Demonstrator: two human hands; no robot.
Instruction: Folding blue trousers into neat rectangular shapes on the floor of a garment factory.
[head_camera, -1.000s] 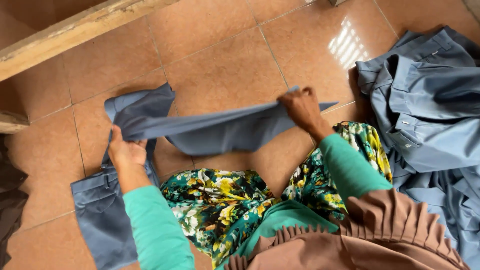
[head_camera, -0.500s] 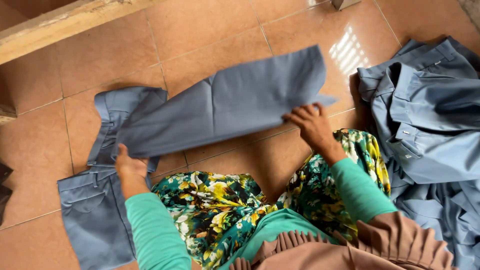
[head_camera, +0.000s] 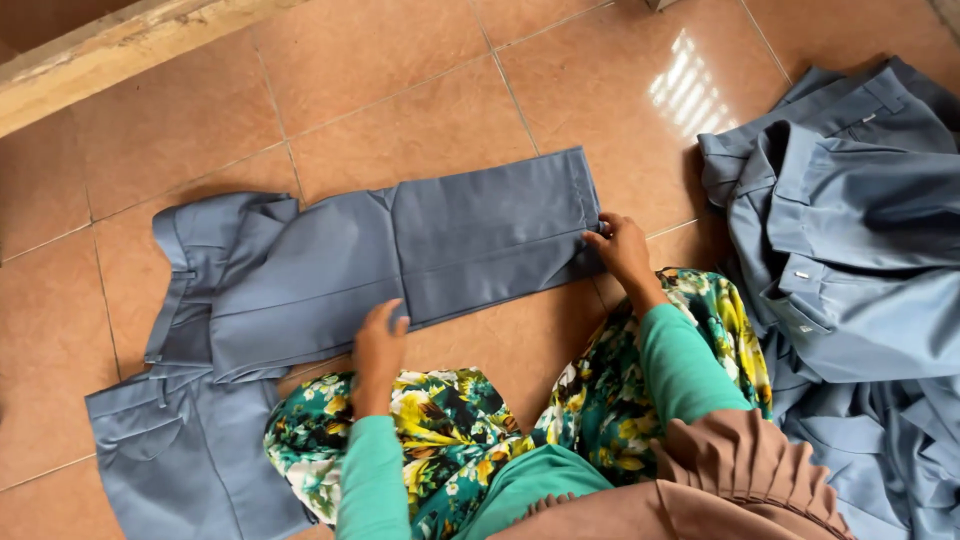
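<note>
Trouser leg now down flat on the floor (head_camera: 420, 90), no longer lifted. My left hand (head_camera: 378, 350) presses flat on the grey trousers (head_camera: 400, 265) mid-leg; right hand (head_camera: 622, 250) pinches the hem. Long axis runs left-right before me, waistband nearer my left.

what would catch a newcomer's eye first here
Most likely the grey-blue trousers spread flat across the orange floor tiles, with the left hand on their near edge and the right hand at the hem end. Next, the heap of matching grey-blue clothes at right, and the bright floral skirt below.
</note>
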